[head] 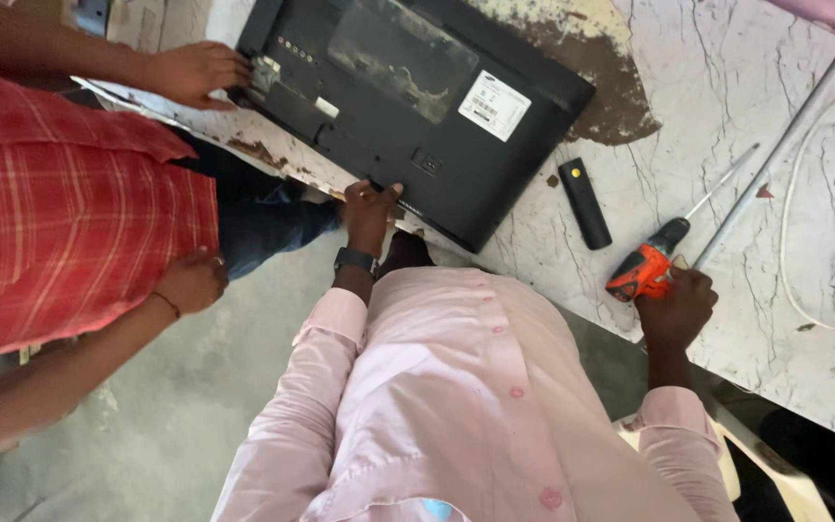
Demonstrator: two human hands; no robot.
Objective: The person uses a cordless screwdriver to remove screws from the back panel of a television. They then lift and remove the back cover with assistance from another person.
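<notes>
On the white marble-patterned desk (727, 87) lies a black flat-screen television (408, 106), face down with its plastic back cover up. At the television's near edge, the left hand (369, 211) grips the rim, fingers curled over it, a dark watch (355, 259) on the wrist. To the right of the television, the right hand (676, 307) is closed around the handle of an orange and black cordless screwdriver (651, 263), whose long metal bit (722, 181) points away over the desk. Between the television and that screwdriver rests a slim black remote control (584, 203). At the television's far left corner, another person in a red checked shirt (60, 203) presses a hand (195, 72) on the cover. A white cable (792, 213) loops farther right.
</notes>
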